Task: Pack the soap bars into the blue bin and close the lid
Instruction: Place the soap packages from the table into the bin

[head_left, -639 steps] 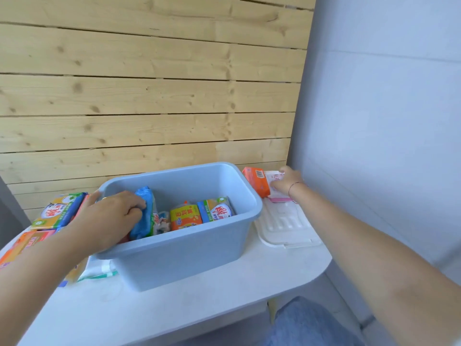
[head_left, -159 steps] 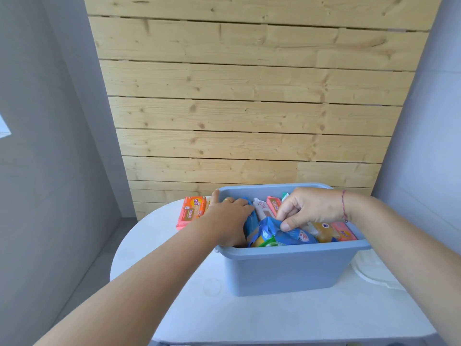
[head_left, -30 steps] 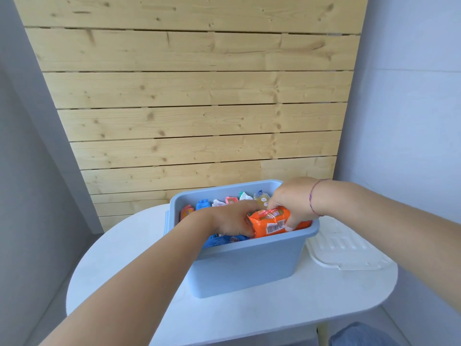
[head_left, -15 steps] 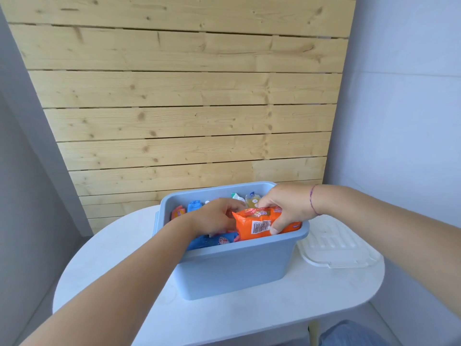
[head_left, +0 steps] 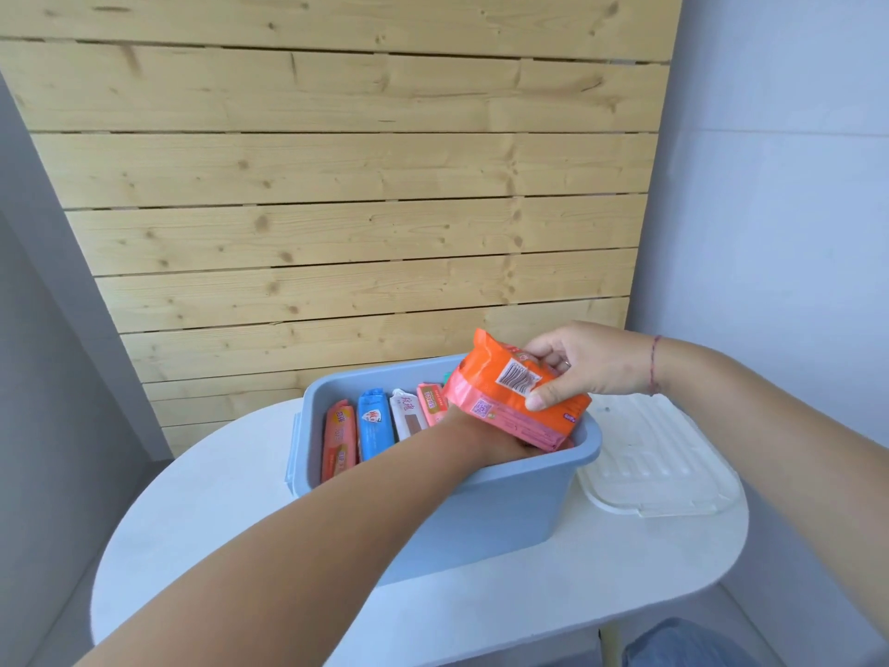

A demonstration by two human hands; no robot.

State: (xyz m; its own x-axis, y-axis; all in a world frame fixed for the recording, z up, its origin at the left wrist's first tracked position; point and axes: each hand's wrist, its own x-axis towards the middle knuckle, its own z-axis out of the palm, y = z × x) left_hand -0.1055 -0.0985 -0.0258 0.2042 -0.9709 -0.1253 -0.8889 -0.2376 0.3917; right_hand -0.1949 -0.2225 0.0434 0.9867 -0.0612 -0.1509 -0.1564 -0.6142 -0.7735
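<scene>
Soap bars: one orange pack (head_left: 514,392) was gripped by the right hand (head_left: 582,365) above the blue bin's (head_left: 481,517) 3 o'clock end, thumb on its barcode face. The left hand (head_left: 500,447) reached inside the bin beneath that pack; its grasp could not be judged. Upright packs (head_left: 373,423) lined the bin's 9 o'clock half. At 3 o'clock of the bin, the white lid (head_left: 659,469) lay flat on the white table (head_left: 481,613).
</scene>
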